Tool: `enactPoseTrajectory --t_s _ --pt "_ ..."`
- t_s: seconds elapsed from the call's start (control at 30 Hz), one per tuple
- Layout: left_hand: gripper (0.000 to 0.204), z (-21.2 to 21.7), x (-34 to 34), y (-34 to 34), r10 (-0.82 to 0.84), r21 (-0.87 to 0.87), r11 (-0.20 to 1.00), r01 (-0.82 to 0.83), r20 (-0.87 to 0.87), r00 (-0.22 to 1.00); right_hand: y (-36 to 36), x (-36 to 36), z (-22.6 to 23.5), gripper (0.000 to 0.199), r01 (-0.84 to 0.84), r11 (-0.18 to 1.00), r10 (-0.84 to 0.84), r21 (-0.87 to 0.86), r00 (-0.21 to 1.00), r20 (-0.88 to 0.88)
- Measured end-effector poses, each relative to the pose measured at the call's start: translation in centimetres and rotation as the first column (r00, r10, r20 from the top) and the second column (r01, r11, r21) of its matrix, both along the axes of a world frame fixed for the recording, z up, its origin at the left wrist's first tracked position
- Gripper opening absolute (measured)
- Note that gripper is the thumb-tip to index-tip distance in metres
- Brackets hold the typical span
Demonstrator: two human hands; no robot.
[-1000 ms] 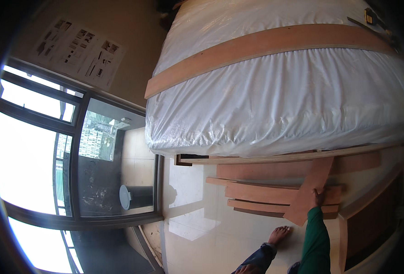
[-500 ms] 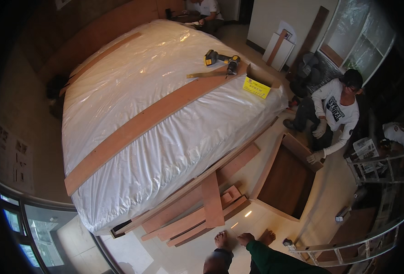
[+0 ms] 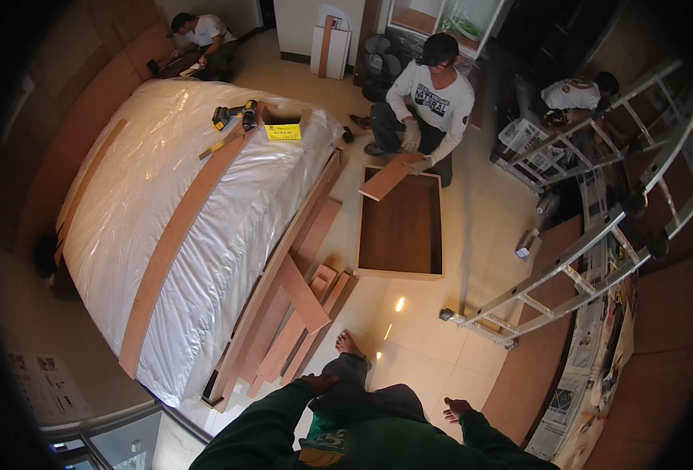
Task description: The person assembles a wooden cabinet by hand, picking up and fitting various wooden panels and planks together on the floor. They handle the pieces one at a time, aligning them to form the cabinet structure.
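My left hand (image 3: 321, 383) lies against my bent left leg, its fingers loosely laid there and holding nothing that I can see. Out to my right side, my right hand (image 3: 457, 409) hangs over the tiled floor with its fingers apart and nothing in it. Nearest to my left hand is a pile of reddish wooden boards (image 3: 303, 301) beside the bed. Ahead of me stands a shallow, open wooden box like a drawer (image 3: 400, 227). A gloved co-worker (image 3: 433, 98) crouches at its far end, gripping a reddish board (image 3: 388, 177) over it.
A plastic-wrapped mattress (image 3: 221, 258) fills the left, bearing a long wooden strip (image 3: 176, 243), a cordless drill (image 3: 237, 116) and a yellow screw box (image 3: 284, 130). Aluminium ladders (image 3: 550, 294) stand at right. Two more people work farther off, one back left (image 3: 209, 35), another back right (image 3: 572, 94).
My view has swung to the right. My left hand has come into view at my leg, and my right hand is now out to the side. The co-worker's board now tilts over the box.
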State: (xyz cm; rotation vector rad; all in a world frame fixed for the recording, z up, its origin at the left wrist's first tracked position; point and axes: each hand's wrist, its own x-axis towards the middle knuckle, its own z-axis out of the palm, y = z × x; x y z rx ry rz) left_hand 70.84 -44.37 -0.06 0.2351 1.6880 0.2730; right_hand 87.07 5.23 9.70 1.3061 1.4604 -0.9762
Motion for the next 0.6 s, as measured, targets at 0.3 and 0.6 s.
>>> enactPoseTrajectory --t_s 0.3,0.6 --pt "0.087 10.0 3.1 6.9 -0.471 -0.118 0.815 0.568 -0.707 0.529 -9.7 24.4 -2.8 0.044 0.465 0.885 -0.463 -0.033 0.871 -0.161" --pt "0.053 5.7 8.2 12.0 -0.421 -0.196 0.546 0.814 -0.905 0.065 -15.8 36.3 -1.0 0.033 0.701 0.712 -0.682 -0.03 0.682 -0.264"
